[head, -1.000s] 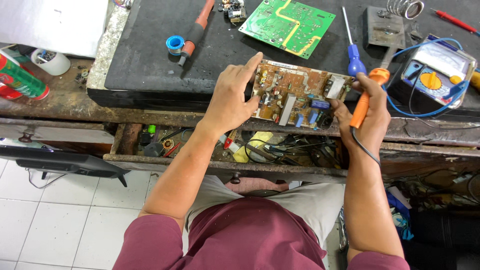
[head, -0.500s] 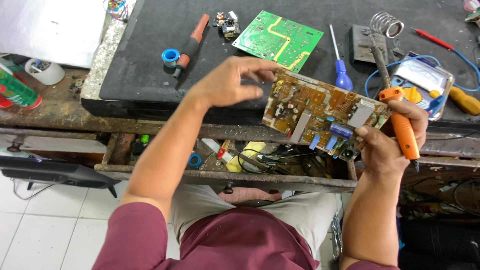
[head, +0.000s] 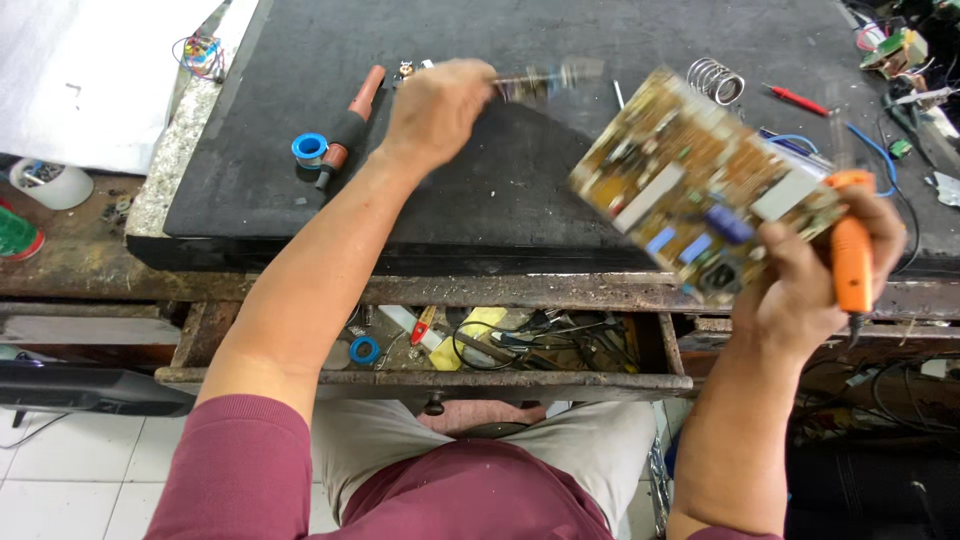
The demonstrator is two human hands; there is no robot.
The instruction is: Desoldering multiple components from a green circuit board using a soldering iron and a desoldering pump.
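The circuit board (head: 700, 205), brown-yellow and crowded with parts, is lifted off the bench and tilted, its long edge running from about 10 o'clock down to 4 o'clock. It sits at 3 o'clock in the head view, above the front edge of the black mat (head: 560, 60).

The right hand (head: 815, 275) grips the board's lower corner from 5 o'clock, fingers curled over the component side. The same hand also clasps an orange soldering iron (head: 850, 250), which stands nearly upright against the palm at the board's 3 o'clock edge. The right forearm rises from 6 o'clock, elbow bent, wrist cocked back.

The left hand (head: 435, 110) is well apart from the board, at its 9 to 10 o'clock, stretched out over the mat. It is closed around a blurred thing (head: 545, 78) that sticks out towards 3 o'clock; what it is cannot be told. The left arm runs long and nearly straight from a maroon sleeve at 7 o'clock up to the hand at 12.

At 9 o'clock of the left hand lie a red-and-black tool (head: 350, 125) and a blue tape roll (head: 310, 150), just beside each other. A coiled wire stand (head: 715, 80) sits at 12 o'clock of the board, with a red probe (head: 795, 98) at 1 o'clock. Beneath the bench edge, at 6 o'clock, an open drawer (head: 420, 378) holds tangled wires and small tools.
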